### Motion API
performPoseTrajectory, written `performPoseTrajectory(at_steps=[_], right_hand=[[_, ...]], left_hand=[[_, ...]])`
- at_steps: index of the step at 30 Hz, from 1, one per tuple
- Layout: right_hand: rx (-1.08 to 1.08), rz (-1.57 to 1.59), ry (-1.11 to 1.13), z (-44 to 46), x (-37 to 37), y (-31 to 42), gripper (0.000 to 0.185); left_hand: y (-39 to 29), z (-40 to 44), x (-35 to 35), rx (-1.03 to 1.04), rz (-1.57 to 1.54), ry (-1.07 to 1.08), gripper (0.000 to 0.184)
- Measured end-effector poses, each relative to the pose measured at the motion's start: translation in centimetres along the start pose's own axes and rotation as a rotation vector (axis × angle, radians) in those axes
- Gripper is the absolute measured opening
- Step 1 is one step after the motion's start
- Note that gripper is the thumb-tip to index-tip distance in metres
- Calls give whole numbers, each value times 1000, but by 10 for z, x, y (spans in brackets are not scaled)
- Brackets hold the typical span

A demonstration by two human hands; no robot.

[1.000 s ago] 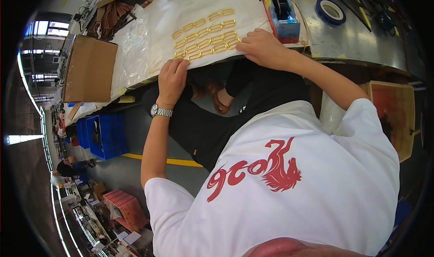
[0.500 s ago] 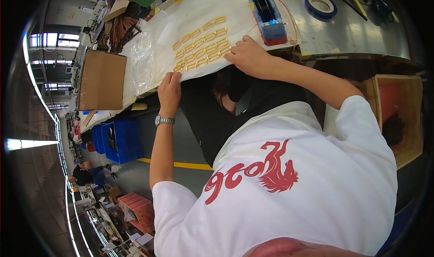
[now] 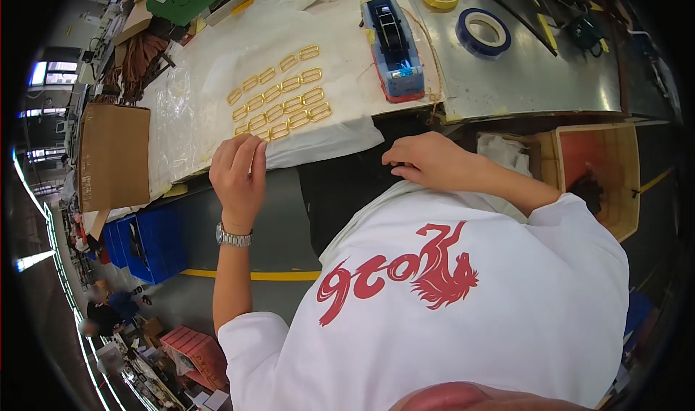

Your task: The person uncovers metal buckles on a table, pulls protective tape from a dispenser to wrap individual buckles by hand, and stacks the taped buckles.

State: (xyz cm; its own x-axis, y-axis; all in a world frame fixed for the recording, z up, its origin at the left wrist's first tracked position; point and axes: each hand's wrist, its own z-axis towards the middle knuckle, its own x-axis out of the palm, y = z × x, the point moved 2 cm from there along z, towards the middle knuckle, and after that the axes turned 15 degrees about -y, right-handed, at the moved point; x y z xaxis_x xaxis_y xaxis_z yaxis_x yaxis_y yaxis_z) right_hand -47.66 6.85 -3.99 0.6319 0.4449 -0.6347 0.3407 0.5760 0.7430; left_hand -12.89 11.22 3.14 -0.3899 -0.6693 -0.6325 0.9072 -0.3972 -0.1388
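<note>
Gold-coloured slide buckles point(image 3: 292, 84) are laid in rows on a white sheet point(image 3: 203, 85), left of a tape dispenser point(image 3: 394, 49). The left hand point(image 3: 240, 176) is bent at the sheet's near edge, by the lowest row; whether anything is gripped cannot be told. The right hand point(image 3: 433, 161) is released, loosely curled beyond the sheet's right end.

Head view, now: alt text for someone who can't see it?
A person's left hand is at the edge of a white-covered table, beside rows of gold loops; the right hand is off the table, near the lap. A tape dispenser lies right of the loops, a blue tape roll and a yellow one farther right.
</note>
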Motion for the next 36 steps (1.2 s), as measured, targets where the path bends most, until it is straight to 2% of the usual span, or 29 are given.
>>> performPoseTrajectory(at_steps=[1, 3, 4, 6, 8, 11, 14, 16, 20, 22, 23, 27, 29, 32, 34, 35, 36], right_hand=[[17, -14, -4, -10, -9, 5, 24], [195, 142, -241, -20, -30, 8, 19], [200, 147, -255, -23, -37, 9, 19], [452, 305, -595, -31, -51, 6, 21], [424, 331, -910, -32, -63, -7, 22], [308, 198, -1015, -9, -73, -29, 28], [176, 23, -911, 23, -83, -45, 36], [498, 154, -612, 45, -88, -45, 43], [620, 72, -497, 67, -94, -52, 40], [659, 178, -402, 71, -96, -49, 39], [663, 165, -405, 74, -94, -45, 34], [750, 274, -332, 82, -100, -47, 34], [795, 345, -328, 85, -100, -48, 21], [825, 462, -340, 87, -100, -52, 23], [828, 480, -343, 86, -105, -43, 19], [787, 560, -339, 86, -107, -38, 18], [746, 639, -336, 86, -109, -35, 17]], left_hand=[[-7, 5, 14, -6, -37, -1, 9], [-17, 12, 45, -4, -92, 9, 8], [-23, 10, 57, 9, -97, 16, 8], [-30, 4, 79, -22, -132, 110, 10], [-31, -1, 95, 38, -199, 132, 10], [-29, -2, 95, 109, -195, 185, 9], [-26, 3, 90, 95, -204, 206, 8], [-22, 8, 88, 86, -158, 156, 9], [-15, 5, 93, 106, -148, 211, 9], [-15, 4, 95, 122, -136, 250, 10], [-15, 6, 95, 119, -134, 255, 10], [-21, 11, 101, 119, -52, 341, 9], [-25, 15, 106, 141, -6, 372, 9], [-31, 17, 109, 128, 46, 380, 8], [-24, 20, 107, -6, -32, 356, 7], [-21, 23, 105, -6, -34, 357, 7], [-16, 24, 102, -221, -149, 381, 7]])
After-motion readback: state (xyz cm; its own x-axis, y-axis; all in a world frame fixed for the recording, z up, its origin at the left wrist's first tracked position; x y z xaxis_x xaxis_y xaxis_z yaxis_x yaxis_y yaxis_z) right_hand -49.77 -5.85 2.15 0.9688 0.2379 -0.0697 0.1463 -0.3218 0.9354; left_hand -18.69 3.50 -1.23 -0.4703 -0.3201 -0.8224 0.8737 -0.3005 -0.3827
